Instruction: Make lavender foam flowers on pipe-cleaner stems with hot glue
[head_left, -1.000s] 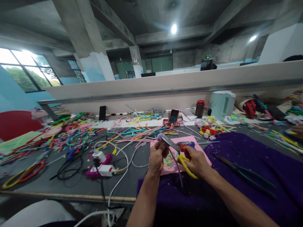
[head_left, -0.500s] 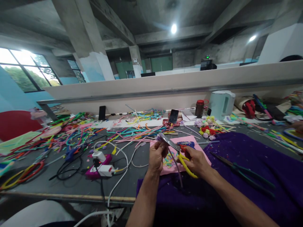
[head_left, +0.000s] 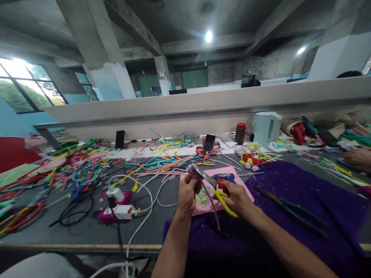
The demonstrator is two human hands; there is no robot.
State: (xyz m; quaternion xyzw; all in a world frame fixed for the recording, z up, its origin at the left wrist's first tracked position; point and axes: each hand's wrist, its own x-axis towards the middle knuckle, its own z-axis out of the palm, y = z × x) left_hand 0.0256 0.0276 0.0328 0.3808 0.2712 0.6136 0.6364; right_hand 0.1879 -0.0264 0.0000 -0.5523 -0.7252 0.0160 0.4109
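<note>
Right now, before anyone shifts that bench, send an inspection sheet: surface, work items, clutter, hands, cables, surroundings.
Surface: dark gray tabletop, purple cloth over its right part, pink sheet near the hands.
Work items: yellow-and-red-handled scissors, blade tips at a purple fluffy piece; exact contact unclear.
Clutter: multicolored chenille stems heaped left; pastel clippings on the pink sheet; green-handled pliers on the cloth.
Hands: left hand pinches the fluffy piece; right hand grips the scissors.
Cables: white and black leads around a magenta power strip; white cable crosses the front edge.
Surroundings: low partition behind; kettle; another person's hand far right.
</note>
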